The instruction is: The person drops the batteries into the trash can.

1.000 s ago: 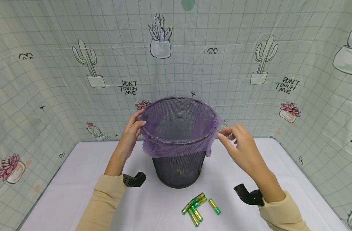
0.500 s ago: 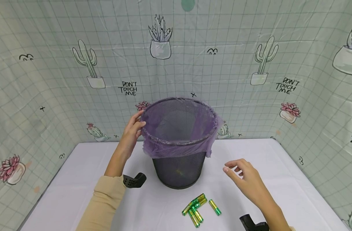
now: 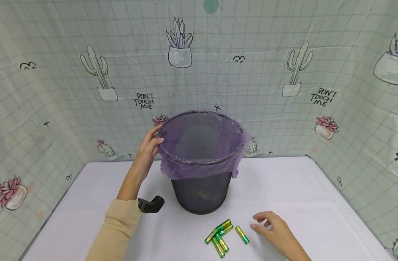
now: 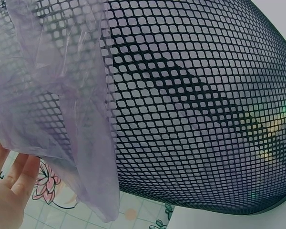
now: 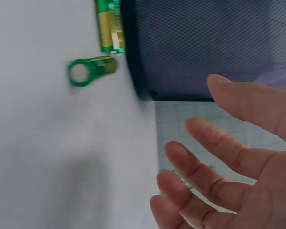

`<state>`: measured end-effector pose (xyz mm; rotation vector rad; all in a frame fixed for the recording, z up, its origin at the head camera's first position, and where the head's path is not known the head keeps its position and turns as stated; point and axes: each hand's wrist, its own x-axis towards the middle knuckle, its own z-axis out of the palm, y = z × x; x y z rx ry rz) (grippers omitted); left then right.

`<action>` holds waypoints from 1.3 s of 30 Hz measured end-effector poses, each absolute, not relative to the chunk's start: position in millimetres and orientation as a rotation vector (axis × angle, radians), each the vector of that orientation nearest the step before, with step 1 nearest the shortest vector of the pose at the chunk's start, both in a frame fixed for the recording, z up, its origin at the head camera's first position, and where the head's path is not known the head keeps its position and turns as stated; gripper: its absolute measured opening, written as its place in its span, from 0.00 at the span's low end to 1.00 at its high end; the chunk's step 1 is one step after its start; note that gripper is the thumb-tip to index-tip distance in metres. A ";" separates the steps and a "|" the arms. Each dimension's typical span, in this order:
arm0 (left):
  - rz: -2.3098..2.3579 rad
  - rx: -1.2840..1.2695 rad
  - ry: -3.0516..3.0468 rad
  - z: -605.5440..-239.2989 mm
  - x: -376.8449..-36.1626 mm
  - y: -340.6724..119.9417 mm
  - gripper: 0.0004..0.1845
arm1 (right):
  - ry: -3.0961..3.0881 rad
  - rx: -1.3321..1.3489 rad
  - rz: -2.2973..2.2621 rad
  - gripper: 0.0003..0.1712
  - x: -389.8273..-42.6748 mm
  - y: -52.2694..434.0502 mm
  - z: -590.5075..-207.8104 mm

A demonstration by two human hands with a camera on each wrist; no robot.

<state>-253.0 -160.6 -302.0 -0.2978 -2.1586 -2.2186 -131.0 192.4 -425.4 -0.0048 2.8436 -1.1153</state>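
A black mesh wastebasket (image 3: 200, 197) stands upright on the table, lined with a purple bin bag (image 3: 199, 171) folded over its rim. My left hand (image 3: 145, 154) grips the left side of that rim, thumb over the edge and fingers outside against the bag. Low over the table at right, my right hand (image 3: 274, 230) has relaxed, parted fingers and holds nothing. Just left of its fingertips lies a single green-and-gold battery (image 3: 242, 235), also visible in the right wrist view. Yellow-green shapes (image 4: 271, 129) show dimly through the mesh low in the basket.
A loose cluster of several green-and-gold batteries (image 3: 220, 237) lies in front of the basket. The white table (image 3: 293, 188) backs onto a gridded cloth (image 3: 205, 83) printed with cacti. A black wrist mount (image 3: 151, 204) sticks out from the left sleeve.
My right hand has left the bag at the basket's right side and come down toward me, close beside the lone battery. The left hand keeps its grip on the rim.
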 end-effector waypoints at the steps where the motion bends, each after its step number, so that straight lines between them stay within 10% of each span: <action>1: -2.218 -0.298 -2.160 -302.0 -252.7 -160.8 0.31 | 2.820 0.015 -1.112 0.18 -129.4 192.8 -430.3; 39: -2.215 -0.293 -2.147 -303.6 -253.3 -161.1 0.31 | 2.836 0.032 -0.965 0.11 -119.3 176.7 -471.2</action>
